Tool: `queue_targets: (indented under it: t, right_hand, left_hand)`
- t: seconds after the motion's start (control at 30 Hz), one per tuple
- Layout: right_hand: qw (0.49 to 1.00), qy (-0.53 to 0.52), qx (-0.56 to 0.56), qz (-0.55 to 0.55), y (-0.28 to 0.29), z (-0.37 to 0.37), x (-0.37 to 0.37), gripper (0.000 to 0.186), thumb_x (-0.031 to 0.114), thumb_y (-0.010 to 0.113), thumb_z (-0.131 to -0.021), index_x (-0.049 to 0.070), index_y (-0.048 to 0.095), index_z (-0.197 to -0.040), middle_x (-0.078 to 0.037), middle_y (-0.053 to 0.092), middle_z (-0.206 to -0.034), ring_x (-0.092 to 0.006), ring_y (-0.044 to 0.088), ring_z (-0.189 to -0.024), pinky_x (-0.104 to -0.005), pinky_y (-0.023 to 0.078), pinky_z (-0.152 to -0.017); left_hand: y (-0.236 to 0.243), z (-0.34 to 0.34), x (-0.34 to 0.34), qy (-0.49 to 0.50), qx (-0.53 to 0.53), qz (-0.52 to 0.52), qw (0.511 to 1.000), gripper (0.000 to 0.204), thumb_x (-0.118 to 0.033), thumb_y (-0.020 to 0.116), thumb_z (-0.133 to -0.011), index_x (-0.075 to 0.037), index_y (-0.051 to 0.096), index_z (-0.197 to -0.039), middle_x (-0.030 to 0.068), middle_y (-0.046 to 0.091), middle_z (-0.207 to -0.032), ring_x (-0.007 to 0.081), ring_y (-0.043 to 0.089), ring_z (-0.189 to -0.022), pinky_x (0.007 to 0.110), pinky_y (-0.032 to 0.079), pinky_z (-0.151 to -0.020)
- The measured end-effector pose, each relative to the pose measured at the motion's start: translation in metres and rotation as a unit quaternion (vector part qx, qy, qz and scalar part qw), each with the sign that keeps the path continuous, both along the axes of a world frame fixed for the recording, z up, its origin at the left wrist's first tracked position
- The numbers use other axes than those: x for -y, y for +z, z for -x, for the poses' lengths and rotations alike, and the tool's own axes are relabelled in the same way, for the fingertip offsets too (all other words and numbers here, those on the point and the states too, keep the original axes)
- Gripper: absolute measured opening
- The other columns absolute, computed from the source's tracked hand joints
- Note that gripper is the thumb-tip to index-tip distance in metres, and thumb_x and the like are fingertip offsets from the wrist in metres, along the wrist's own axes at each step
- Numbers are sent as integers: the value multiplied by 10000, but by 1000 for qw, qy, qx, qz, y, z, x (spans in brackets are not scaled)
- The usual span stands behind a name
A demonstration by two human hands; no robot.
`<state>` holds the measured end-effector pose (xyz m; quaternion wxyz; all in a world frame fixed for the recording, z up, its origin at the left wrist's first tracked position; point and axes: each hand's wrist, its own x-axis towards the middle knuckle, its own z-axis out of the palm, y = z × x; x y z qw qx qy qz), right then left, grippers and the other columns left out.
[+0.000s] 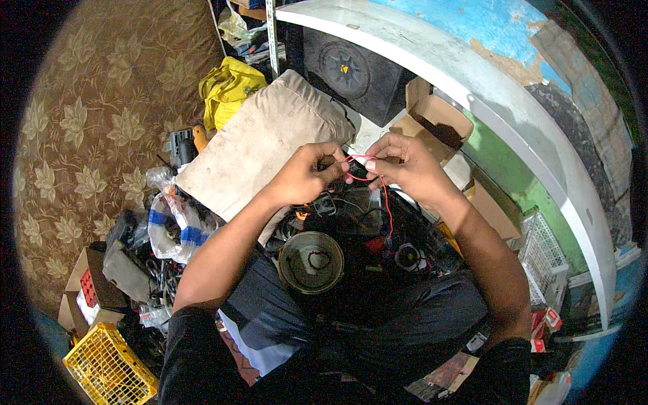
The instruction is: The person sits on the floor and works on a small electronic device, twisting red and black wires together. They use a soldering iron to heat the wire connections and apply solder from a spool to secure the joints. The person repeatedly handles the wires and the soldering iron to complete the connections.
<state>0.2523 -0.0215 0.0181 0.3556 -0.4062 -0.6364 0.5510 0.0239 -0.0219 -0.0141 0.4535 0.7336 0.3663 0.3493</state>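
Both my hands are raised near the middle of the head view, close together, working a thin red wire point(387, 202). My left hand point(312, 172) pinches the wire between thumb and fingertips. Facing it, my right hand point(406, 167) grips another stretch of the same wire, which forms a small loop between the two hands. One length of wire hangs down from my right hand toward the dark clutter below. Beneath the hands sits a round metal tin point(310, 262) with a dark ring-shaped thing inside it.
A beige cushion point(263, 138) lies beyond my left hand, a yellow cloth point(229, 91) behind it. A black speaker point(351, 71) and an open cardboard box point(432, 118) stand at the back. Yellow crate point(111, 368) at lower left, white basket point(542, 260) at right; a white curved edge point(526, 111) arches overhead.
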Motion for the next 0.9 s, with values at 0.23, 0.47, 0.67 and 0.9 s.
queue_targets:
  t: [0.23, 0.47, 0.67, 0.9]
  right_hand:
    - [869, -50, 264, -416, -3, -2, -2, 128, 93, 708, -872, -22, 656, -896, -90, 691, -767, -199, 704, -747, -334, 558, -606]
    - [988, -65, 139, 0, -3, 7, 0, 187, 141, 664, -929, -45, 642, -922, -100, 684, -821, -191, 685, -767, -356, 529, -681]
    - [967, 98, -71, 223, -9, -2, -12, 198, 239, 570, -988, 89, 599, -861, 2, 598, -827, -130, 581, -826, -305, 457, -718]
    - [976, 7, -92, 196, 6, 7, -15, 278, 290, 619, -957, 137, 544, -737, 9, 538, -673, -178, 604, -772, -327, 460, -707]
  left_hand:
    - [-4, 1, -1, 2, -35, -59, 998, 75, -55, 617, -923, 15, 647, -925, 59, 693, -850, 144, 619, -798, 316, 498, -735]
    - [0, 10, -8, 22, -120, -165, 979, 113, -97, 654, -906, 14, 666, -890, 115, 689, -801, 175, 632, -750, 343, 494, -722]
    - [-1, 16, -6, 37, -134, -219, 966, 96, -91, 652, -893, 4, 656, -908, 169, 684, -782, 260, 669, -719, 376, 502, -697]
    - [-11, 36, -23, 137, -167, -247, 945, 88, -67, 640, -844, -2, 641, -904, 149, 695, -781, 257, 683, -685, 363, 519, -667]
